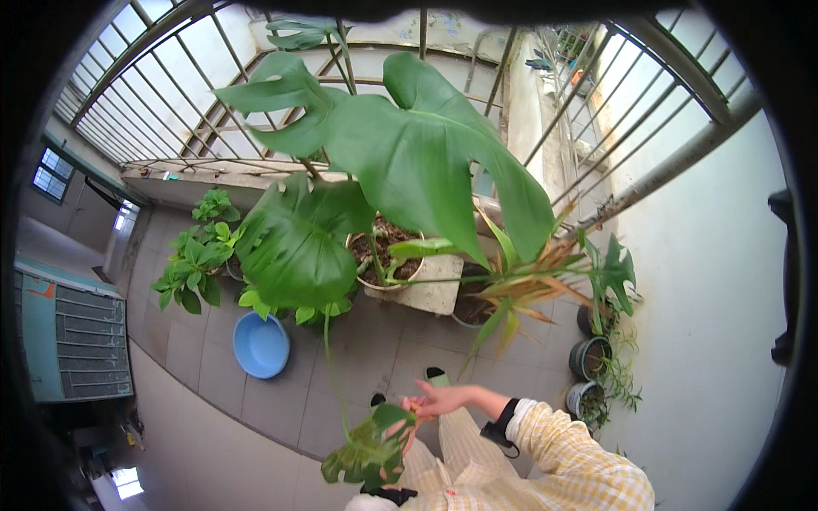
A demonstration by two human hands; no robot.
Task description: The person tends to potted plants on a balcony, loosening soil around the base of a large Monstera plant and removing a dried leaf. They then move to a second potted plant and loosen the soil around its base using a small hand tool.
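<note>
A small monstera leaf (pixel 367 450) hangs low in front of my body on a long thin stem. My left hand (pixel 409 434) is behind it, mostly covered; bits of skin show through the leaf's gaps and beyond its edge. From the right, my right hand (pixel 441 401) reaches to the leaf's upper edge, its fingertips close to those of my left hand. Whether they pinch anything is unclear. Above stands the potted monstera, with a broad leaf (pixel 422 147) and a lower leaf (pixel 300 243). Its round pot (pixel 383 287) holds brown soil.
The pot stands on a pale block (pixel 441 287). A blue plastic basin (pixel 261 345) sits on the floor tiles (pixel 217 358). Yellowing spiky foliage (pixel 530 284) spreads right of the block. Small pots (pixel 589 358) line the white wall (pixel 696 306). Metal railing bars (pixel 185 70) enclose the far side.
</note>
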